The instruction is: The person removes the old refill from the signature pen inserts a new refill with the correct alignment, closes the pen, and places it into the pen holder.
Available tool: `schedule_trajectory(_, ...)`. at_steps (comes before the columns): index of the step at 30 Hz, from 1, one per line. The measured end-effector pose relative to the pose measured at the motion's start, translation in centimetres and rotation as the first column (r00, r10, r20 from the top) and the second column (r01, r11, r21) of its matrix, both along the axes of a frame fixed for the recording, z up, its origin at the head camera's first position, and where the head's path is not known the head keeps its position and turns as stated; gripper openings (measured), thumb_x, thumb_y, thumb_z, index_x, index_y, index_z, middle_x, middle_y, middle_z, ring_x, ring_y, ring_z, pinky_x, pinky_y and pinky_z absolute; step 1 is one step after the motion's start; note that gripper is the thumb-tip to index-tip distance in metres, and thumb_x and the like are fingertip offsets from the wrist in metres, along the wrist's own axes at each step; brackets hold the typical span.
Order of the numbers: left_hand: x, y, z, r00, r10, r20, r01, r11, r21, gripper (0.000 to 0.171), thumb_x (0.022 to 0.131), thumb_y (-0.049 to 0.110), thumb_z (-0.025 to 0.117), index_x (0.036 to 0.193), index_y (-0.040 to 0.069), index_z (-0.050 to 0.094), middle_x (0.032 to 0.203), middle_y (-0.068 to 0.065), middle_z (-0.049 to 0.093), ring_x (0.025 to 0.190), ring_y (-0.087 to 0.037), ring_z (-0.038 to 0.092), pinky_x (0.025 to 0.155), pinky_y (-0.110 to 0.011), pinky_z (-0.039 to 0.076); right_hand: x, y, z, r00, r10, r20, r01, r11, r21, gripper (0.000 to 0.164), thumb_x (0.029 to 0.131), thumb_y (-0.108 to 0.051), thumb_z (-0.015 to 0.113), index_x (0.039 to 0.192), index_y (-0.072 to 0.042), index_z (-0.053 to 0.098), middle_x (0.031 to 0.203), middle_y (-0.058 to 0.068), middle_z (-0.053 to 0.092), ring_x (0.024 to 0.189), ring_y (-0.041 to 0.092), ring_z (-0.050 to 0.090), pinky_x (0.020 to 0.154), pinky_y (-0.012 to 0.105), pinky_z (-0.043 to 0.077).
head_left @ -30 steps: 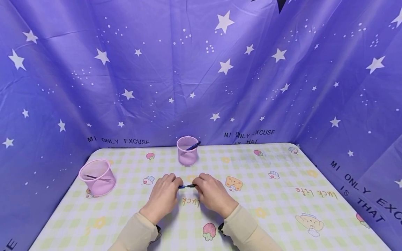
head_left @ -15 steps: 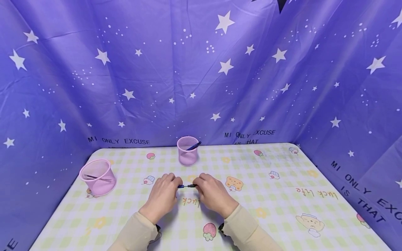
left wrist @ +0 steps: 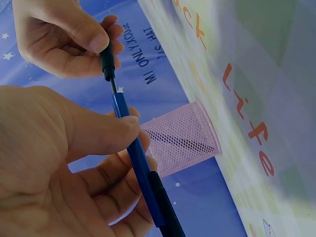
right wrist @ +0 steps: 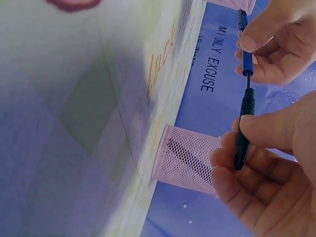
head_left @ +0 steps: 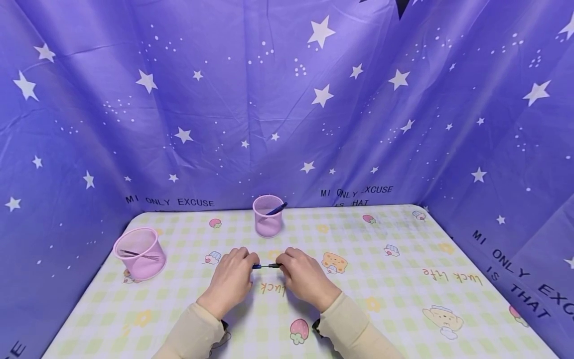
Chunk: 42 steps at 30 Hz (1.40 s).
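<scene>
Over the near middle of the table, my left hand (head_left: 229, 277) pinches the blue barrel (left wrist: 140, 163) of a pen between thumb and fingers. A black clip end extends past the fingers in the left wrist view. My right hand (head_left: 307, 278) pinches the pen's black ribbed front section (right wrist: 247, 104), whose tapered tip points away from the barrel. Between the two parts a thin refill (right wrist: 248, 81) shows, bridging a short gap. The pen lies roughly level, side to side, in the head view. Fingers cover parts of both pieces.
Behind the hands stands a pink mesh pen cup (head_left: 267, 222) with a dark blue pen leaning in it. A second pink mesh cup (head_left: 142, 259), at the left, has thin dark items inside. A starry purple curtain (head_left: 251, 99) encloses the checked tablecloth (head_left: 358, 324).
My left hand has shifted very slightly left with the blue barrel, so the gap showing the refill is a little wider. The right hand and both cups look still.
</scene>
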<state>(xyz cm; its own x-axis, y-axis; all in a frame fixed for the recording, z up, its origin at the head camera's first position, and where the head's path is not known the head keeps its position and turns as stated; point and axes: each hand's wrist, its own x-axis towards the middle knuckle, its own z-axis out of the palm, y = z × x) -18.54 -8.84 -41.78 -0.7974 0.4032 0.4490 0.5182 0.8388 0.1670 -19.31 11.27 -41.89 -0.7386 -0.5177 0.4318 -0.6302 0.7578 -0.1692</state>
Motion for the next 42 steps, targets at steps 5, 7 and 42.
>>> schedule_trajectory(5,0.1,-0.2,0.2,1.000,0.003,0.020,-0.003,1.000,-0.003,0.033,0.062,0.002,0.081,0.090,0.013,0.067,0.080,0.001,0.053,0.074,-0.021,0.051,0.065,-0.035,0.041,0.0,0.0,0.0,1.000,0.003,-0.004,-0.003,1.000,-0.006,0.012,0.086,-0.006,0.065,0.095,-0.014,0.068,0.083,-0.006,0.056,0.075,0.010,0.053,0.066,0.026,0.049)
schedule_trajectory(7,0.2,-0.2,0.3,1.000,0.007,0.025,-0.007,1.000,-0.001,0.034,0.061,0.003,0.082,0.090,0.013,0.067,0.079,0.001,0.053,0.074,-0.021,0.051,0.065,-0.036,0.041,0.0,0.0,0.1,1.000,0.001,-0.009,-0.001,1.000,-0.008,0.012,0.086,-0.006,0.065,0.095,-0.014,0.068,0.083,-0.006,0.056,0.075,0.010,0.053,0.065,0.026,0.049)
schedule_trajectory(42,-0.3,-1.7,1.5,0.995,0.065,0.079,-0.064,0.998,-0.016,0.032,0.063,-0.004,0.076,0.090,0.012,0.068,0.079,-0.001,0.055,0.075,-0.023,0.054,0.067,-0.039,0.043,-0.2,0.4,0.3,1.000,-0.025,-0.008,0.025,1.000,-0.015,0.011,0.086,-0.007,0.064,0.092,-0.016,0.067,0.082,-0.007,0.055,0.075,0.011,0.054,0.066,0.029,0.049)
